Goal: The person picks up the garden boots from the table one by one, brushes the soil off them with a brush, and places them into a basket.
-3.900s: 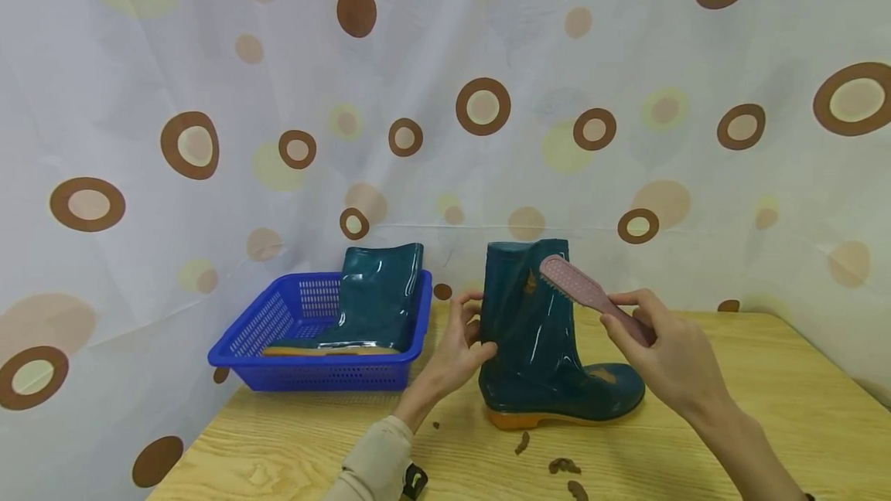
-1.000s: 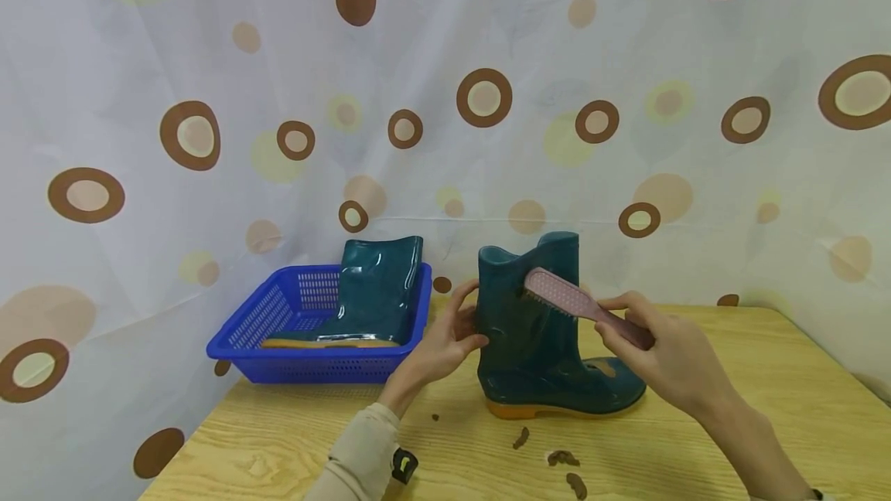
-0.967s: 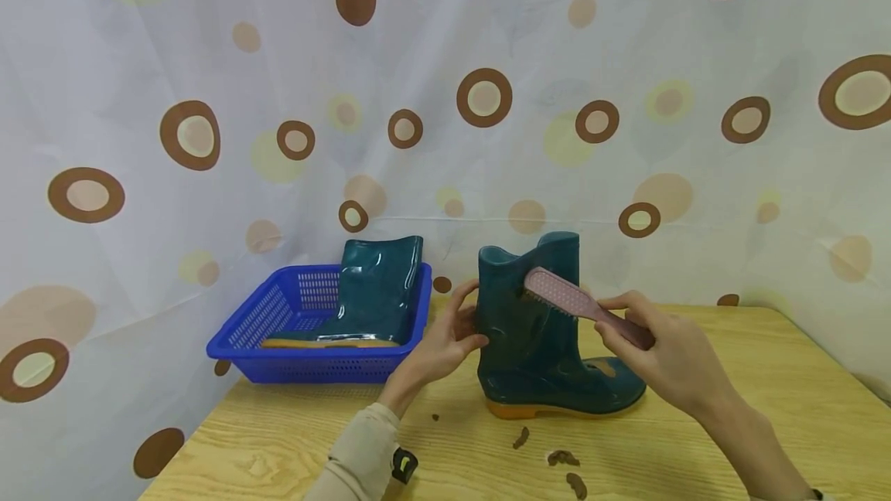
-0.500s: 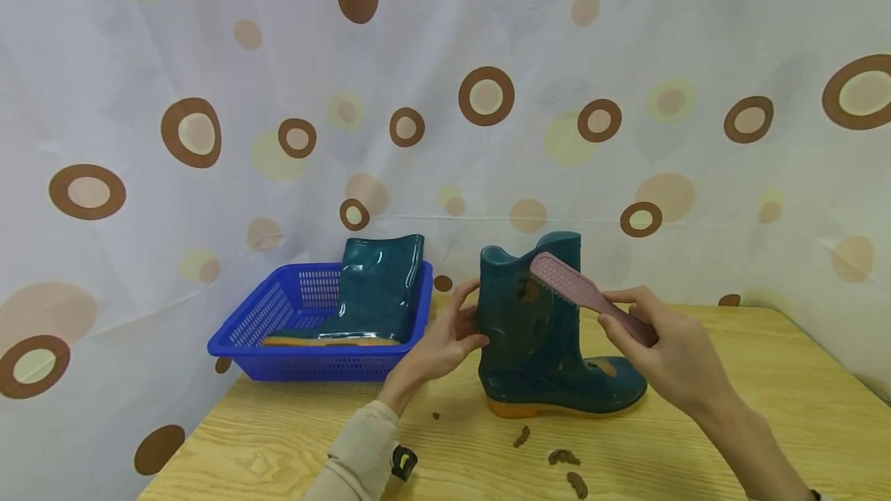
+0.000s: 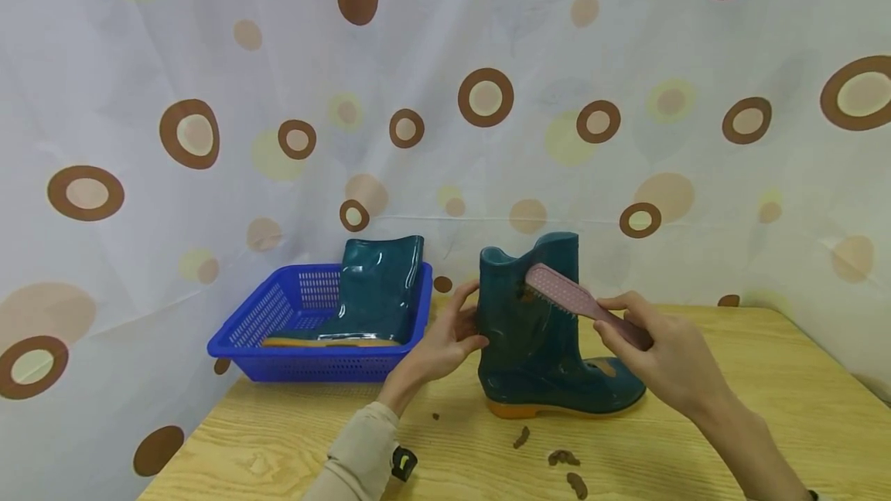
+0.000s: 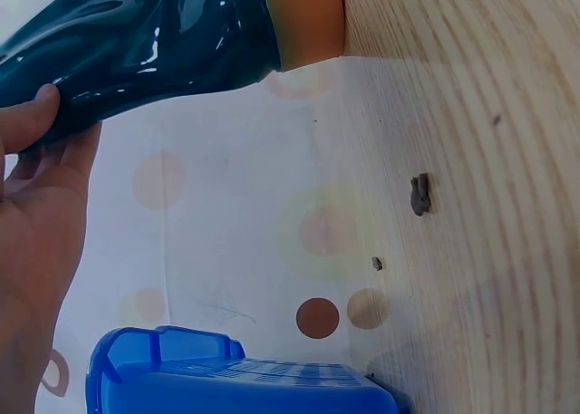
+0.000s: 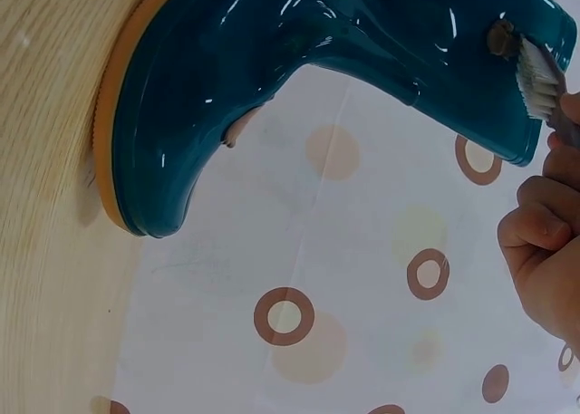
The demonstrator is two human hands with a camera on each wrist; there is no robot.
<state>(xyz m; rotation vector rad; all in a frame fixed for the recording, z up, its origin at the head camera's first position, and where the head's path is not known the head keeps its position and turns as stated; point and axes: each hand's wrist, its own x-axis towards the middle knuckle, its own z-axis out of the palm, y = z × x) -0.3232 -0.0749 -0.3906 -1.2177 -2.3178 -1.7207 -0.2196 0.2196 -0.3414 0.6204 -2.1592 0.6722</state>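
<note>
A dark green rain boot [image 5: 518,358] with an orange sole stands upright on the table, toe to the right. My left hand [image 5: 445,339] holds the back of its shaft, thumb on the near side and fingers behind. In my right hand [image 5: 668,354] is the handle of a pink brush [image 5: 565,292], its head slanting up to the left against the upper shaft. From the right wrist, the white bristles [image 7: 539,81] show beside a brown mud clump [image 7: 501,39] on the shaft. Another brown patch [image 5: 602,366] sits on top of the foot.
To the left, a blue plastic basket [image 5: 320,368] holds a second green boot [image 5: 379,292], leaning with its shaft up. Several brown mud crumbs [image 5: 562,458] lie on the wooden table [image 5: 752,408] in front of the standing boot. A dotted curtain [image 5: 445,37] hangs close behind.
Over the last second the brush rises on the shaft, uncovering the brown patch, then comes back down over it. Since the oldest frame, the boot's top has tilted and its opening shows more.
</note>
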